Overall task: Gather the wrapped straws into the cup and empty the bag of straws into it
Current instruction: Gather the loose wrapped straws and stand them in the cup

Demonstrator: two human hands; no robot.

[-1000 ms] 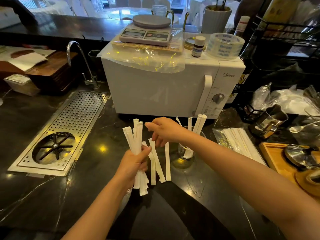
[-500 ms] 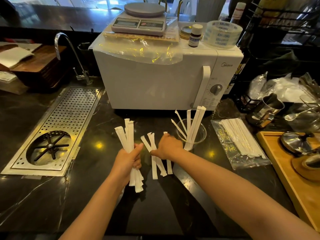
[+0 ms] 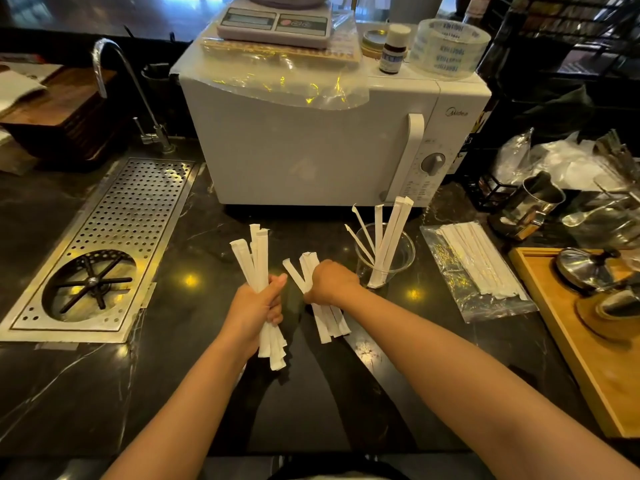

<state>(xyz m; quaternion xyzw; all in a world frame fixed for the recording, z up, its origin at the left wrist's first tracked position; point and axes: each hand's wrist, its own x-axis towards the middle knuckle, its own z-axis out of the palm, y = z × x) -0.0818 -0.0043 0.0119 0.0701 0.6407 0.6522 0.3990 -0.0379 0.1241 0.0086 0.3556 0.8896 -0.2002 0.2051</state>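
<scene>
**Both fists full of straws, cup half loaded**

While the left hand [image 3: 256,306] is clenched around a thick bundle of wrapped straws [image 3: 258,258], held upright-ish just above the black counter [image 3: 173,393], the right hand [image 3: 330,282] is clamped down on a smaller bunch of straws [image 3: 329,322]. That second bunch has its lower ends fanned out on the counter below the fist and the upper ends poking out past the knuckles. The two hands sit close together but aren't touching.

Just right of the right hand is the clear cup [image 3: 401,258], standing upright with several wrapped straws leaning inside it, plus a couple of thin ones tilted to the left. Right of the cup lies the clear bag of straws [image 3: 485,271], flat on the counter and full, apart from the cup.

Behind all this is a white microwave [image 3: 311,143] with a kitchen scale [image 3: 277,22], a little bottle [image 3: 393,48] and a roll of tape [image 3: 446,46] on top. Off to the left there's a metal drain tray [image 3: 138,220] set in the counter with a tap [image 3: 114,64] behind it, and a wooden tray [image 3: 540,306] sits at the far right.
</scene>
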